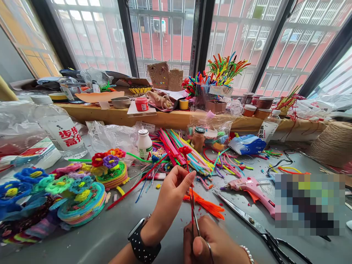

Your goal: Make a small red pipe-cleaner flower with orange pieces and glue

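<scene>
My left hand, with a watch on its wrist, pinches a red pipe cleaner between thumb and fingers. Its upper end is bent into a small looped shape; its lower part hangs toward my right hand. That hand grips small metal scissors, blades pointing up beside the red stem just below my left fingers. Whether the blades touch the stem I cannot tell. Behind them lies a bundle of orange pipe cleaners. A long red pipe cleaner stretches across the table left of my hands.
Large black-handled scissors and a pink glue gun lie to the right. Pipe-cleaner flowers crowd the left. Many coloured pipe cleaners, a white bottle and a brown jar stand behind. A wooden ledge runs along the window.
</scene>
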Tool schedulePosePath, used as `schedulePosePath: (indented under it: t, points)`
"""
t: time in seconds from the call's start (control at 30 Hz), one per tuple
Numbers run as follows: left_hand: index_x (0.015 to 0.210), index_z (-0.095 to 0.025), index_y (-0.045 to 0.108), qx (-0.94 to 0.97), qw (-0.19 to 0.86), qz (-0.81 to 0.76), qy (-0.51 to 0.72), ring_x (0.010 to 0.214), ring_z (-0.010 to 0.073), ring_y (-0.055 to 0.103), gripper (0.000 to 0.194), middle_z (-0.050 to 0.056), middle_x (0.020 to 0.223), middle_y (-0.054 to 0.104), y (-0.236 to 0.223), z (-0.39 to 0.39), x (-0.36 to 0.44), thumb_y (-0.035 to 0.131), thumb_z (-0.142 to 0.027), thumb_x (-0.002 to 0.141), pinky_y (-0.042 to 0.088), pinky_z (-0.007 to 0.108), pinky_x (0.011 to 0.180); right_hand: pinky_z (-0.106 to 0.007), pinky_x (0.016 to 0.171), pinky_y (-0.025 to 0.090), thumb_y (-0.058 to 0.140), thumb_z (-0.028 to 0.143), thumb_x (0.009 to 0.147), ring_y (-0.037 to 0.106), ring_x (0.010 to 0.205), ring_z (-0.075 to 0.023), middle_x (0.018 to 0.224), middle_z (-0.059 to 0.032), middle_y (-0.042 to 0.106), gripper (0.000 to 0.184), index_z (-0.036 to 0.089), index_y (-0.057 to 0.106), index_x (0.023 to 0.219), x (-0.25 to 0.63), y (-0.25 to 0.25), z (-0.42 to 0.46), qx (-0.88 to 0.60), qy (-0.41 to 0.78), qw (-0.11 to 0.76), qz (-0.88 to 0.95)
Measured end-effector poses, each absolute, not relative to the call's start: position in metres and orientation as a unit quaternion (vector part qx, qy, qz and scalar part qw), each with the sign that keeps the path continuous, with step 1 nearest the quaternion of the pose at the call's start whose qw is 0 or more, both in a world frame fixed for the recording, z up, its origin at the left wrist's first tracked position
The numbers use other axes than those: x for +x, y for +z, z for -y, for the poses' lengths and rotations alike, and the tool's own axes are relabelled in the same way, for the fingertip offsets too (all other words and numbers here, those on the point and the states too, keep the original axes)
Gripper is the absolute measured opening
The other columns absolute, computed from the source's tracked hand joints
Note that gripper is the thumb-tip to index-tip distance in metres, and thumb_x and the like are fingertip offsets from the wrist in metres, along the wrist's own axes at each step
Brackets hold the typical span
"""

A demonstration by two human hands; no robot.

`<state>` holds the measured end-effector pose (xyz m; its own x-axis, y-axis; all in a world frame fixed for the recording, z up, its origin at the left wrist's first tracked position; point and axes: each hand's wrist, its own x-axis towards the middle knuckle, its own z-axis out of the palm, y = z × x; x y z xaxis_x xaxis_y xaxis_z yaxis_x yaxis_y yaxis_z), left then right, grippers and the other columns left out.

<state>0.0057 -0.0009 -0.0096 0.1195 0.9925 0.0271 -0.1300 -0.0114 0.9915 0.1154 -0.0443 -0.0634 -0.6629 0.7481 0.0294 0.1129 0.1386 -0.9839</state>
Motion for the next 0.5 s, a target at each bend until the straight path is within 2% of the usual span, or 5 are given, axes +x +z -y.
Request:
schedulePosePath:
  t: [0.23, 0.4, 0.5]
  points:
    - [0.062, -0.017, 0.043, 0.494, 0.544, -0.440, 0.516, 0.046, 0.0060, 0.033, 0.026, -0.006, 0.053, 0.041, -0.011, 0.001, 0.006, 0.058, -0.037, 0.066, 0.027, 0.019, 0.043, -0.015, 0.031, 0.023, 0.025, 0.078, 0.059, 0.033, 0.032, -0.0035, 0.034, 0.0021, 0.035, 0.074, 0.010, 0.050, 0.042, 0.114, -0.071, 0.043, -0.318, 0.582, 0.265, 0.700]
    - [0.062, -0.017, 0.043, 0.489, 0.553, -0.435, 0.516, 0.046, 0.0059, 0.035, 0.025, -0.007, 0.053, 0.042, -0.011, 0.002, 0.008, 0.058, -0.037, 0.066, 0.027, 0.019, 0.044, -0.015, 0.040, 0.032, 0.017, 0.079, 0.059, 0.043, 0.044, -0.0065, 0.047, -0.0015, 0.046, 0.080, 0.009, 0.056, 0.053, 0.115, -0.056, 0.045, -0.269, 0.584, 0.284, 0.712]
    - [0.062, -0.017, 0.042, 0.496, 0.557, -0.434, 0.506, 0.047, 0.0061, 0.035, 0.025, -0.007, 0.052, 0.041, -0.011, 0.003, 0.008, 0.058, -0.036, 0.067, 0.028, 0.019, 0.045, -0.015, 0.044, 0.034, 0.016, 0.078, 0.060, 0.044, 0.048, -0.0072, 0.050, -0.0020, 0.047, 0.080, 0.009, 0.056, 0.052, 0.115, -0.050, 0.047, -0.266, 0.579, 0.293, 0.713]
